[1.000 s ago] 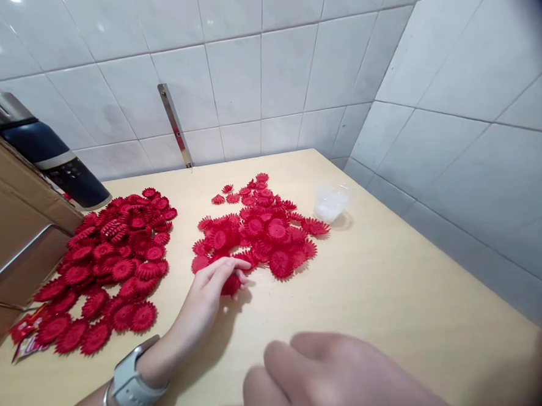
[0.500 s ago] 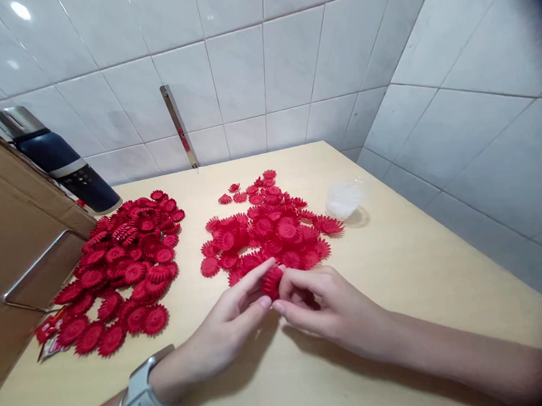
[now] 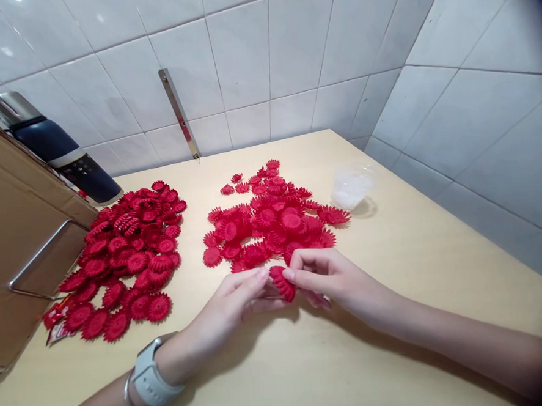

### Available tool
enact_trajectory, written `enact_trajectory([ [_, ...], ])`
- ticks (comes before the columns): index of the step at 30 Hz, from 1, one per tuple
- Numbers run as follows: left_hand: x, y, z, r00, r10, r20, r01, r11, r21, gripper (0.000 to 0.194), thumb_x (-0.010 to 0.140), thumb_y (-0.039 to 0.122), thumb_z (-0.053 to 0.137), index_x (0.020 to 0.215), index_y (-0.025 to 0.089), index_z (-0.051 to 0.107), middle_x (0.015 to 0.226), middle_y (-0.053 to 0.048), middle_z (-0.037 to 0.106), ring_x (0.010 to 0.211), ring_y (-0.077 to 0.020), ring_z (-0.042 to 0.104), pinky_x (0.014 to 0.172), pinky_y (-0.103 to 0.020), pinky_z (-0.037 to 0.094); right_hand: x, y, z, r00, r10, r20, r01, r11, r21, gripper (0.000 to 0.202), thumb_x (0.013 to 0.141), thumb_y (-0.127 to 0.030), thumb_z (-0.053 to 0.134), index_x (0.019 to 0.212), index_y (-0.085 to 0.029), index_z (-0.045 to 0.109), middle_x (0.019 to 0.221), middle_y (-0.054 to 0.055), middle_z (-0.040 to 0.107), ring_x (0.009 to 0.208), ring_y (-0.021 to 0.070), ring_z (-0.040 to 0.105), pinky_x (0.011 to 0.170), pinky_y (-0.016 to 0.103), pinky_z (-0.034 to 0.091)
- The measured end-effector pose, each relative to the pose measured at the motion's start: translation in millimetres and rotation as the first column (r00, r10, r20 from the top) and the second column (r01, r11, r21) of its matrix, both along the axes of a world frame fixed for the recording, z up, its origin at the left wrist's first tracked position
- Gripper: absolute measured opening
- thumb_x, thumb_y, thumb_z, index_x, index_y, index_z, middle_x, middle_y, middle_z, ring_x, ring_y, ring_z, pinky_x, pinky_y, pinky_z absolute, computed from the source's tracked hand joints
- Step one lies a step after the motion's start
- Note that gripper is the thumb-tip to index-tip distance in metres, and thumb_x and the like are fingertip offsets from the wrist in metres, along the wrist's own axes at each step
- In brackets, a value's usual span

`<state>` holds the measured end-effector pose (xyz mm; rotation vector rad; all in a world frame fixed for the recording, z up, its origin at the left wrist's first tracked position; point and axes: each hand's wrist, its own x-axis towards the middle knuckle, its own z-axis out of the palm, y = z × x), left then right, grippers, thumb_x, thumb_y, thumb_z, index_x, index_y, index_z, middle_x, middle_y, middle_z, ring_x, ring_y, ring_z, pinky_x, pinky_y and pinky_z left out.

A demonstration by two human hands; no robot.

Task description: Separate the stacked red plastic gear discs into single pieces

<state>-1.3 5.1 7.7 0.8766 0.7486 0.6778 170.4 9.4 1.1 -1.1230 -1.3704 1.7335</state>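
Note:
A red scalloped flower piece (image 3: 282, 283) is held between my two hands, above the table just in front of a loose pile. My left hand (image 3: 240, 297) grips its left edge between thumb and fingers. My right hand (image 3: 324, 274) pinches the right side, thumb on the petals and the other fingers curled behind. Right beyond my fingers spreads a pile of similar red flower pieces (image 3: 272, 218). To the left lies a second, denser heap of red flower pieces (image 3: 137, 260).
A cardboard box (image 3: 30, 242) with a bent metal wire (image 3: 39, 254) stands at the left. Behind it leans a dark blue bottle (image 3: 73, 154). A clear plastic cup (image 3: 352, 186) with white contents sits right of the middle pile. Tiled walls (image 3: 243, 51) border the table (image 3: 421, 261).
The flower piece has turned in my fingers, its petal edge now facing me. Both hands have changed their grip on it. The whole view has shifted slightly.

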Motion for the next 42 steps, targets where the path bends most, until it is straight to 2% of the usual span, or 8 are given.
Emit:
enact_trajectory([
  [3, 0.2, 0.8, -0.3, 0.999, 0.033, 0.029, -0.032, 0.999, -0.028, 0.020, 0.084, 0.028, 0.052, 0.082, 0.013, 0.065, 0.086, -0.004, 0.061, 0.082, -0.0126, 0.057, 0.081, -0.028, 0.044, -0.5, 0.9, -0.3, 1.000, -0.003, 0.004, 0.003, 1.000, 0.010, 0.029, 0.078, -0.034, 0.056, 0.058, -0.017, 0.043, 0.044, -0.007, 0.043, 0.041, 0.0059, 0.036, 0.041, 0.020, 0.025],
  [7, -0.6, -0.2, 1.1, 0.997, -0.003, -0.077, 0.003, 1.000, 0.000, 0.011, 0.080, 0.024, 0.058, 0.074, 0.015, 0.061, 0.077, 0.000, 0.059, 0.076, -0.0119, 0.057, 0.077, -0.027, 0.043, -0.6, 0.7, 3.2, 1.000, -0.018, -0.009, 0.018, 0.999, 0.043, 0.026, 0.077, -0.030, 0.059, 0.059, -0.016, 0.046, 0.049, -0.006, 0.044, 0.045, 0.0055, 0.038, 0.042, 0.019, 0.027],
  [9, -1.0, -1.1, 2.2, 0.989, -0.002, -0.150, 0.023, 0.991, 0.133, 0.011, 0.080, 0.022, 0.058, 0.072, 0.016, 0.061, 0.081, -0.002, 0.060, 0.082, -0.0142, 0.057, 0.079, -0.028, 0.042, -0.6, 0.4, 4.1, 1.000, -0.014, -0.022, 0.015, 0.999, 0.044, 0.025, 0.078, -0.031, 0.058, 0.061, -0.015, 0.048, 0.051, -0.006, 0.046, 0.047, 0.0059, 0.040, 0.043, 0.018, 0.029],
  [12, -1.9, -2.5, 2.8, 0.957, 0.063, -0.283, 0.055, 0.918, 0.393, 0.011, 0.080, 0.021, 0.057, 0.073, 0.016, 0.064, 0.097, -0.004, 0.061, 0.094, -0.0164, 0.056, 0.084, -0.027, 0.041, -0.7, 0.8, 3.1, 0.999, 0.010, -0.048, -0.008, 0.999, 0.031, 0.022, 0.076, -0.030, 0.060, 0.064, -0.015, 0.049, 0.053, -0.005, 0.049, 0.048, 0.0061, 0.043, 0.044, 0.018, 0.031],
  [16, -4.2, -3.9, 0.6, 0.911, 0.140, -0.388, 0.086, 0.856, 0.511, 0.005, 0.077, 0.021, 0.061, 0.077, 0.018, 0.065, 0.108, -0.004, 0.058, 0.099, -0.0159, 0.055, 0.085, -0.024, 0.042, -0.9, 1.5, 0.9, 0.997, 0.030, -0.065, -0.030, 1.000, 0.006, 0.022, 0.069, -0.028, 0.069, 0.067, -0.015, 0.050, 0.058, -0.003, 0.056, 0.051, 0.0068, 0.047, 0.045, 0.018, 0.034],
  [26, -3.6, -3.5, 0.3, 0.911, 0.152, -0.382, 0.092, 0.830, 0.550, 0.004, 0.075, 0.018, 0.063, 0.078, 0.018, 0.065, 0.107, -0.004, 0.059, 0.100, -0.0160, 0.056, 0.087, -0.025, 0.043, 0.3, 0.1, 0.7, 0.993, 0.057, -0.102, -0.056, 0.998, 0.008, 0.021, 0.071, -0.029, 0.067, 0.066, -0.015, 0.051, 0.061, -0.002, 0.058, 0.052, 0.0071, 0.047, 0.045, 0.018, 0.033],
  [35, -4.4, 1.0, -1.3, 0.941, 0.115, -0.319, 0.017, 0.923, 0.384, 0.009, 0.075, 0.023, 0.063, 0.069, 0.018, 0.067, 0.109, -0.005, 0.061, 0.103, -0.0196, 0.055, 0.091, -0.030, 0.039, 1.0, -0.8, 0.5, 0.993, 0.101, -0.054, -0.100, 0.995, 0.016, 0.016, 0.074, -0.027, 0.064, 0.067, -0.016, 0.054, 0.058, -0.004, 0.051, 0.050, 0.0067, 0.043, 0.044, 0.018, 0.031],
  [42, -3.9, 0.8, 0.0, 0.952, 0.104, -0.287, 0.000, 0.940, 0.341, 0.011, 0.077, 0.020, 0.061, 0.069, 0.018, 0.068, 0.110, -0.005, 0.061, 0.103, -0.0200, 0.055, 0.090, -0.031, 0.039, 0.3, 0.6, 0.0, 0.994, 0.101, -0.041, -0.100, 0.995, 0.020, 0.022, 0.079, -0.032, 0.058, 0.066, -0.016, 0.052, 0.059, -0.003, 0.051, 0.051, 0.0078, 0.044, 0.045, 0.019, 0.033],
])
